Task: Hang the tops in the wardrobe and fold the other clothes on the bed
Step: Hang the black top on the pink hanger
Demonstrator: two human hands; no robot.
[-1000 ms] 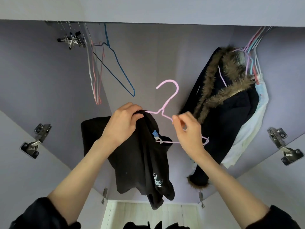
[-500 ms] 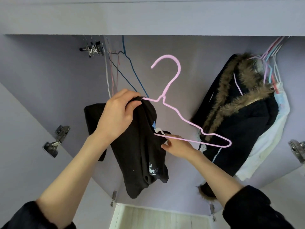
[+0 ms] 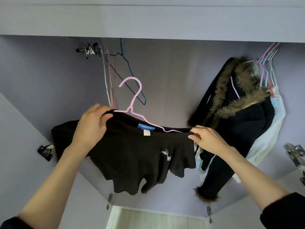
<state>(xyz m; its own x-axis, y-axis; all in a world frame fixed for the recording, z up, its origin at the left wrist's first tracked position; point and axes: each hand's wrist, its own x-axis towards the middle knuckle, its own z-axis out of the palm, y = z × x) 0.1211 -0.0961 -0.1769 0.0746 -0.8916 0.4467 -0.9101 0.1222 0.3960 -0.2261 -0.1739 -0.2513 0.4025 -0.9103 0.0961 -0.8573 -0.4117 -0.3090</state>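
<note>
Both arms are being raised up and forward, forearms bare, dark sleeves bunched near the elbows at the bottom corners of the view. The left hand (image 3: 92, 124) is being held higher, its back turned to the camera, fingers curled over and thumb tucked beneath in a grip. The right hand (image 3: 208, 139) is being held lower and out to the right, wrist bent, fingertips (image 3: 191, 137) being pinched together.

**What I can't see from here**

My left hand (image 3: 92, 124) covers one end of the pink hanger (image 3: 132, 103); the black top (image 3: 132, 154) swallows its lower bar. The blue label (image 3: 146, 127) is too blurred to read. The frame's edge cuts off my sleeves.
</note>
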